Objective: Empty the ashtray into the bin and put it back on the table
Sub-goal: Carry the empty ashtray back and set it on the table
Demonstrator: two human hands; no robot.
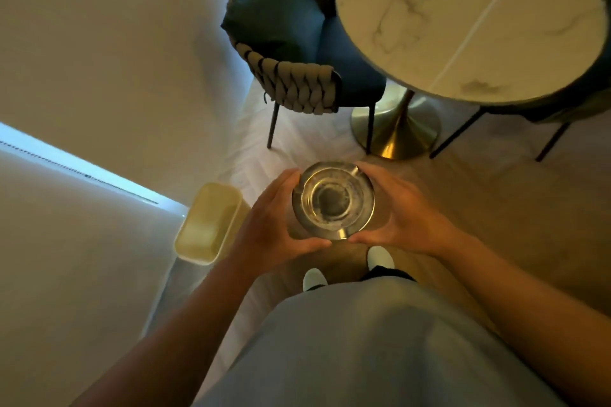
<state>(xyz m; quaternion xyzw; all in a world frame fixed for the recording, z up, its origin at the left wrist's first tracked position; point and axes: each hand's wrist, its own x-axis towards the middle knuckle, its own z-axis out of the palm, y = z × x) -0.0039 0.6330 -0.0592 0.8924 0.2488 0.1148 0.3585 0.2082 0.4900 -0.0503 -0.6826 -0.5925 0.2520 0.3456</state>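
A round metal ashtray (333,200) with a clear glass insert is held upright in front of my body, above the floor. My left hand (277,225) grips its left rim and my right hand (406,215) grips its right rim. Its centre looks dark; I cannot tell what lies in it. A pale yellow rectangular bin (208,223) stands on the floor by the wall, just left of my left hand, its opening showing. The round marble table (469,20) is ahead to the upper right, nothing showing on its top.
A woven chair (297,82) with a dark blue cushion stands left of the table. The table's gold pedestal base (396,129) rests on the floor ahead. Dark legs of a second chair (456,135) show at right. A beige wall runs along the left.
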